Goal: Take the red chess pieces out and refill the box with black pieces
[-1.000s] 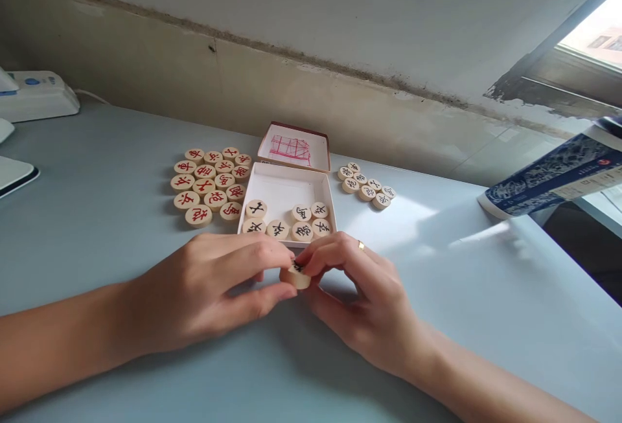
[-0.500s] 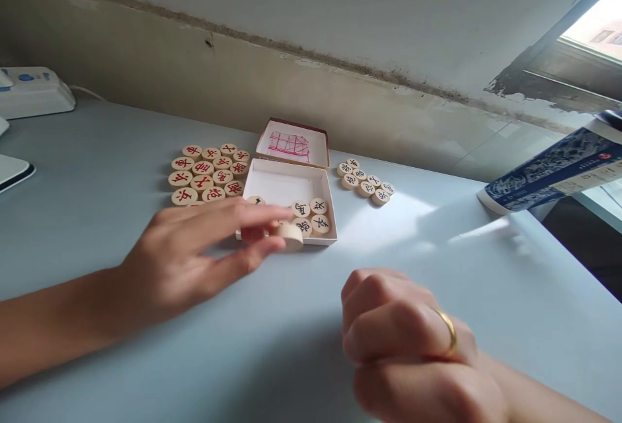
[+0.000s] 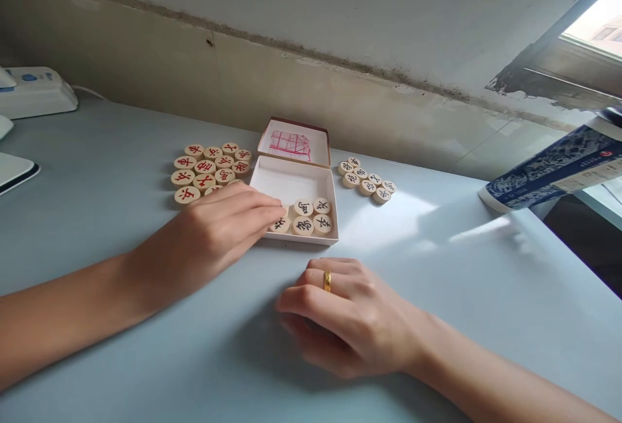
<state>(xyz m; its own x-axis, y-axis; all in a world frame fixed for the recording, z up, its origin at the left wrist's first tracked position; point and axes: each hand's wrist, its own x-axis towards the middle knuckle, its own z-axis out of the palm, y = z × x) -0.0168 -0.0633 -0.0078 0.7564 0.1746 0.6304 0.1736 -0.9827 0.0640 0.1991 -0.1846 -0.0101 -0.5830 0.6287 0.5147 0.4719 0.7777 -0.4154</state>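
Lying flat with its open side up: a white, shallow, rectangular, cardboard-looking tray, hidden from view at its near left corner. Face up in the tray's near part: 5 pale, round, wooden-looking discs with black characters, 2 behind 3, plus 1 more disc, mostly covered. Right of the tray, clustered face up: 8 similar black-marked discs. Left of the tray, packed close: pale, round, wooden-looking discs with red characters, partly hidden.

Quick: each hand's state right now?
Left hand: over the white box; grip hidden, can't tell.
Right hand: loosely curled; palm hidden, holding can't be told.
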